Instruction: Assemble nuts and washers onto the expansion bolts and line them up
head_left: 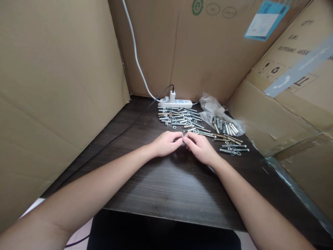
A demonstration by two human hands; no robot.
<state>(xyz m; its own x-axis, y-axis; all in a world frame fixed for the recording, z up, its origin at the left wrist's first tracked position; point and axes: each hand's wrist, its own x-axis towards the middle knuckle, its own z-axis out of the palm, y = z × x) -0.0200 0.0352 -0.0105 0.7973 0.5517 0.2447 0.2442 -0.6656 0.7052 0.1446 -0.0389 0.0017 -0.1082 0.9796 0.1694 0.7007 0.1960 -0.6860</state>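
My left hand (166,143) and my right hand (200,147) meet over the middle of a dark wooden table (161,187). Their fingertips pinch together around a small metal part I cannot make out. Just beyond my hands lies a spread of several loose metal bolts and washers (179,118). More bolts (232,147) lie to the right of my right hand. A clear plastic bag of bolts (221,119) sits behind them.
A white power strip (175,102) with a plugged-in charger lies at the back, with a white cable and a black cable running from it. Large cardboard boxes (52,86) wall in the table on the left, back and right (286,97).
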